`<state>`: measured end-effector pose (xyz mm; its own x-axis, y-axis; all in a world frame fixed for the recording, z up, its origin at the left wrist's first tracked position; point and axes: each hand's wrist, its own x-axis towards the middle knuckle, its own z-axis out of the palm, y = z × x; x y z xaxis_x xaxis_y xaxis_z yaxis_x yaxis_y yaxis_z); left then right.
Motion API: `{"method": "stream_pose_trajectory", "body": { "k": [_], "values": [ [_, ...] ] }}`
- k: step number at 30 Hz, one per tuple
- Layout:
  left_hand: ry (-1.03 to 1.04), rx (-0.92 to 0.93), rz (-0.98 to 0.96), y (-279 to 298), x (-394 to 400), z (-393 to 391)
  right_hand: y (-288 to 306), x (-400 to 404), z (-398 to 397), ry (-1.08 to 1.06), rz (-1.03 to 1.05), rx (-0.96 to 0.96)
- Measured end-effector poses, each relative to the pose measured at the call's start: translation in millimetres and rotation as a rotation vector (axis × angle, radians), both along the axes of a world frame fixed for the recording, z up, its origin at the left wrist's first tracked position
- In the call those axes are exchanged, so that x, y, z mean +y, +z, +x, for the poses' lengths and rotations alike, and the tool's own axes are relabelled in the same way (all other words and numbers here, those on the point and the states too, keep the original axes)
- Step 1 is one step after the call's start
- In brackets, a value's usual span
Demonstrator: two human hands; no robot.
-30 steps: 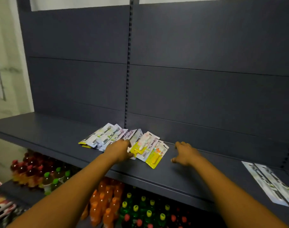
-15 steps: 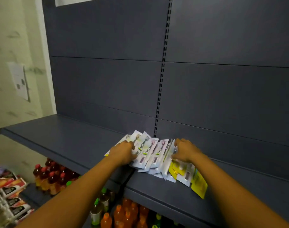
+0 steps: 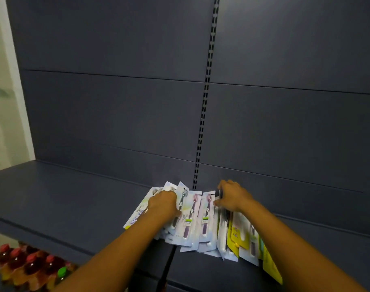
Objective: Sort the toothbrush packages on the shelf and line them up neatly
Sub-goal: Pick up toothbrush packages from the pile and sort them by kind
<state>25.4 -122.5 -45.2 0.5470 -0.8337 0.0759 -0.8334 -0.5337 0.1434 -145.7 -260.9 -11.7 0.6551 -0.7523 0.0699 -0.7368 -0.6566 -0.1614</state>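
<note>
Red-capped bottles [image 3: 28,268] of dark drink stand on the lower tier at the bottom left corner, one green cap among them. Above them runs the front edge of the dark grey shelf [image 3: 53,207], its two boards meeting at a seam just under the left forearm. Two bare forearms reach up and forward from the bottom edge onto this shelf.

Fanned across the seam lies the bunch of toothbrush packages [image 3: 190,220], overlapping one another like a spread hand of cards. Pale blue and white cards sit at the left and middle, with purple brush handles showing through two of them; yellow packages [image 3: 236,237] lie at the right end, partly under the right forearm, one of them jutting past the shelf's front edge.

Left hand [image 3: 164,204] presses palm down on the left part of the fan, fingers curled over the cards. Right hand [image 3: 232,197] rests on the upper right part, its fingertips pinching the top edge of a package there. A few cards show between the two hands.

Behind rises the grey back panel [image 3: 116,102] with a slotted upright [image 3: 207,91], and a pale wall [image 3: 3,102] at far left.
</note>
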Motion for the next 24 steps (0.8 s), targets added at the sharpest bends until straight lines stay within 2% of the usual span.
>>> {"method": "stream_pose_trajectory", "body": {
  "k": [7,16,18,22,24],
  "values": [
    [-0.132,0.204,-0.054,-5,6,7,0,32,-10,-0.123,-0.015,-0.049],
    [-0.042,0.532,-0.430,-6,37,30,-12,72,-22,-0.227,0.009,-0.093],
    [-0.069,0.662,-0.539,-2,41,33,-13,77,-23,-0.248,0.017,-0.102],
    [-0.214,1.076,-0.704,5,57,28,-10,83,-28,-0.271,0.029,-0.093],
    [-0.275,1.173,-0.762,6,67,22,-10,84,-29,-0.275,0.049,-0.096]
  ]
}}
